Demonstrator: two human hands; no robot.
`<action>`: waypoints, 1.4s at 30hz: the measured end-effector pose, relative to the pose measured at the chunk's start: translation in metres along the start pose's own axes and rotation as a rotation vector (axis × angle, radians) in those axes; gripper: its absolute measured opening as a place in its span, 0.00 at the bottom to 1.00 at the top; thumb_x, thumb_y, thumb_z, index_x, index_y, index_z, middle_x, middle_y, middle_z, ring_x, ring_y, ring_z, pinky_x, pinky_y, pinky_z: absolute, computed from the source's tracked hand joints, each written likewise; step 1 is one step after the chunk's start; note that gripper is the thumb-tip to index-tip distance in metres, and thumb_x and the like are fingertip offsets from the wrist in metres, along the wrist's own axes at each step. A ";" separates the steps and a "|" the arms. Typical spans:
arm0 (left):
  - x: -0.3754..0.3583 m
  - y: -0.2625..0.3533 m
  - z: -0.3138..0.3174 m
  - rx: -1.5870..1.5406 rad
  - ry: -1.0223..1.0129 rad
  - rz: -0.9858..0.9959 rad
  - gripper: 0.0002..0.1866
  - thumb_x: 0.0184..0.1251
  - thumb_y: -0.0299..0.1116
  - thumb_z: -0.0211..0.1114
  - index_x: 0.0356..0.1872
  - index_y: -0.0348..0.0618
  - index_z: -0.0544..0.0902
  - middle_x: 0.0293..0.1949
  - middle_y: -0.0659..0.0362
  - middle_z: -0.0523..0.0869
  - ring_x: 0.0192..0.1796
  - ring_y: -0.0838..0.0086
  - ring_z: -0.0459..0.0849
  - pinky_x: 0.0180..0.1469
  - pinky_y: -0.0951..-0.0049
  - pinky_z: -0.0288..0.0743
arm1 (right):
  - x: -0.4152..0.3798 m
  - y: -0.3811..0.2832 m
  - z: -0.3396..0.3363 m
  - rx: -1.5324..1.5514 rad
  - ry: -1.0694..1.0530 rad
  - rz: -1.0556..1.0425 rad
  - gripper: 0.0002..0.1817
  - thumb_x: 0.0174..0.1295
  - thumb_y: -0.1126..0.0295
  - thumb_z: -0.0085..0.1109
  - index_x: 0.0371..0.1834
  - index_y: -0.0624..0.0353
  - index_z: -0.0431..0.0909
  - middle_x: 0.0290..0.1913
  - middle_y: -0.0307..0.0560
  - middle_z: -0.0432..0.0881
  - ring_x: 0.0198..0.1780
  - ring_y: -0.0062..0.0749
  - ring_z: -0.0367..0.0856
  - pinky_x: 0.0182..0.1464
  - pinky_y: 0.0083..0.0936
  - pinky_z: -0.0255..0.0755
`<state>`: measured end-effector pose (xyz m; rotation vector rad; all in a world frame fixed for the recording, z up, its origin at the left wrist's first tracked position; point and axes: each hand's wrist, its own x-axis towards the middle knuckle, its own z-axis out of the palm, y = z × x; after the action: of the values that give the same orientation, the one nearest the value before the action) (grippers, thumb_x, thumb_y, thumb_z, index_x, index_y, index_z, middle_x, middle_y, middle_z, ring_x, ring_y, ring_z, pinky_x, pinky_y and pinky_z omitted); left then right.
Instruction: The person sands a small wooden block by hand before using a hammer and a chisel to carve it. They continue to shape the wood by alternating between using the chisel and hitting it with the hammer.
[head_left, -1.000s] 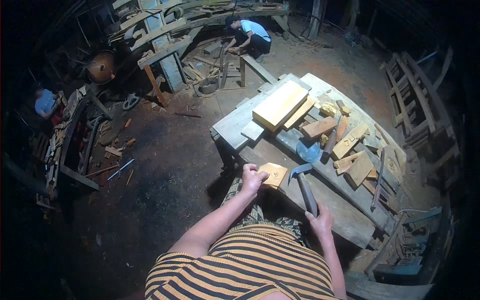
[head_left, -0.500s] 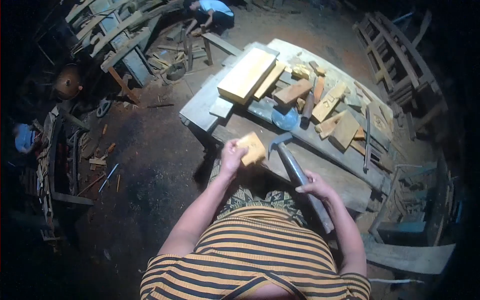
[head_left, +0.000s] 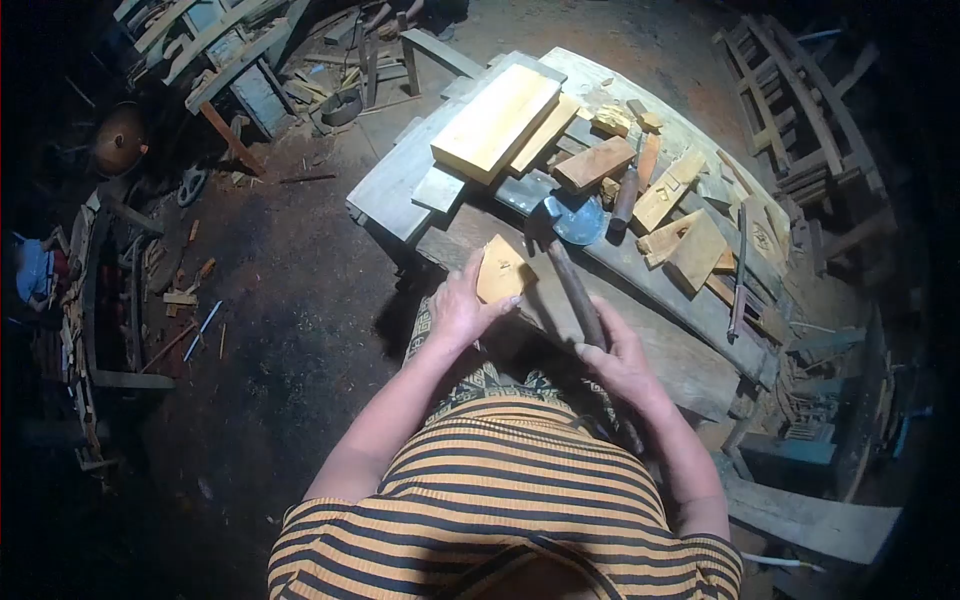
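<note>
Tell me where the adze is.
In the head view, the adze is in the right hand, near the middle, its head between the wood block in the left hand and the round bluish object on the bench.

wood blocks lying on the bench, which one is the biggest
The pale yellow slab toward the left end of the bench, beside a narrower strip; it is clearly longer and broader than the other blocks.

A small wheel [head_left: 190,186] and a white rod [head_left: 203,331] lie on the floor [head_left: 290,260]; a slatted wooden frame [head_left: 787,102] stands rightward.
</note>
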<state>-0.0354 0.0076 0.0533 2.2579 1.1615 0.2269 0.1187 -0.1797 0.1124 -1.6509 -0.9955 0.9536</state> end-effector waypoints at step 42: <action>0.004 -0.010 0.025 -0.194 0.024 -0.022 0.54 0.44 0.59 0.72 0.72 0.51 0.56 0.42 0.43 0.85 0.44 0.52 0.84 0.50 0.58 0.76 | -0.028 0.013 0.020 -0.192 0.145 -0.052 0.33 0.58 0.72 0.58 0.68 0.63 0.61 0.55 0.51 0.76 0.57 0.32 0.75 0.61 0.28 0.65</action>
<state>-0.0301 0.0045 0.0265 2.0776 1.1249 0.3433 0.0926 -0.2020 0.0992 -1.8166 -1.0513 0.7108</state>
